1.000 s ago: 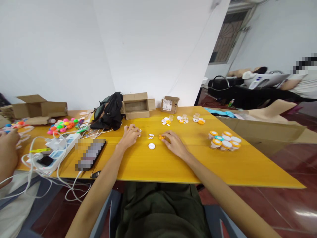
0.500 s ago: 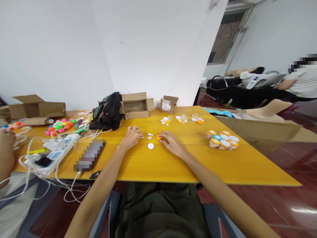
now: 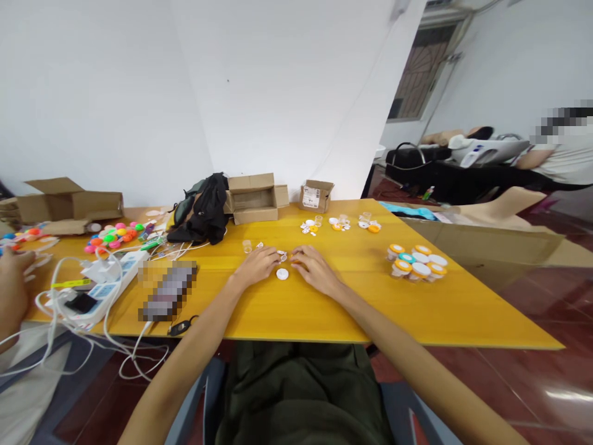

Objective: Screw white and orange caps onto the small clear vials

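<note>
My left hand (image 3: 258,266) is closed, fingertips down at the small white pieces (image 3: 282,254) in front of me; what it pinches is too small to make out. My right hand (image 3: 315,269) has its fingers bent around an orange cap (image 3: 294,260), mostly hidden under them. Between my hands, nearer to me, a round white disc (image 3: 282,274) lies flat on the table. Beyond my left hand stand a small clear cup (image 3: 247,246) and another little white piece (image 3: 260,245).
Lidded clear jars (image 3: 419,262) stand clustered at the right. Small piles of loose parts (image 3: 340,222) lie farther back. Cardboard boxes (image 3: 254,198) and a black bag (image 3: 206,210) line the wall. A power strip (image 3: 109,284), cables and a phone (image 3: 169,289) are left; another person's hand (image 3: 13,269) is beyond.
My left hand has moved right and toward me, to the white pieces, uncovering the clear cup and a white piece behind it. My right hand has shifted slightly left, covering more of the orange cap.
</note>
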Tool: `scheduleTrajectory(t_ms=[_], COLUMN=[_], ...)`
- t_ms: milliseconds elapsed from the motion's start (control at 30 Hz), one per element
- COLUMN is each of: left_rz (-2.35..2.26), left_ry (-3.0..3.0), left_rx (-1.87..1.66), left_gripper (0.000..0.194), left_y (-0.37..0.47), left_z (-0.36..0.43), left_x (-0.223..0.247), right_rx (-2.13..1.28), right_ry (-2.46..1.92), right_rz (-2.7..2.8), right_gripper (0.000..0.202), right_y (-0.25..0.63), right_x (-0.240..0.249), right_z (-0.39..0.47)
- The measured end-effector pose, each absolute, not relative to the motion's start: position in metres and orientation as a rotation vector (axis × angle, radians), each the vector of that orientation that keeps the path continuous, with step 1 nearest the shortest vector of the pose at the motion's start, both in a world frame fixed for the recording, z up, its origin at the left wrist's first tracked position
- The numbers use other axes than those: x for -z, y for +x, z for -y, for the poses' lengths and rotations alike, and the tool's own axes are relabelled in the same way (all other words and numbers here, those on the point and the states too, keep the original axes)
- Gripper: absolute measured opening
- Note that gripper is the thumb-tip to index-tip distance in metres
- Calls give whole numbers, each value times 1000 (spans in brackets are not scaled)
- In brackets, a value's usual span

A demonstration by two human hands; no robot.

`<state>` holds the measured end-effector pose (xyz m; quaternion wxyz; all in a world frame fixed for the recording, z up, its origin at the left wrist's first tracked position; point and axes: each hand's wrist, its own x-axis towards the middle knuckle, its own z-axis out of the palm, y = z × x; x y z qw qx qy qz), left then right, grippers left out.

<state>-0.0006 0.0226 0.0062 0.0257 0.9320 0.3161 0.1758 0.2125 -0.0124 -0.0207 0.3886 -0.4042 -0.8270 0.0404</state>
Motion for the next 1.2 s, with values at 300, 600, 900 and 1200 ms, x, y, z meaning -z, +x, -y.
scheduleTrajectory(t_ms=[300,600,900,1200], left_rz=[-930,-1019,-963,-986], left_ry=[2674,2448,2346,2396], left_rx=[-668,-819,-775,-761], left_gripper=[25,20,17,17], left_y=[0,-1,-1,-2], left_z=[-23,-30,-34,-33], left_x=[-5,-6,-3,-5], right_rx=[-18,10,3,0], right_ry=[-959,-951,-946,-925], right_rz=[2263,2341,2282,2247], right_gripper=[21,19,17,16], right_y=[201,195,202,203], right_x=[12,7,14,19], right_z=[3,-1,2,2])
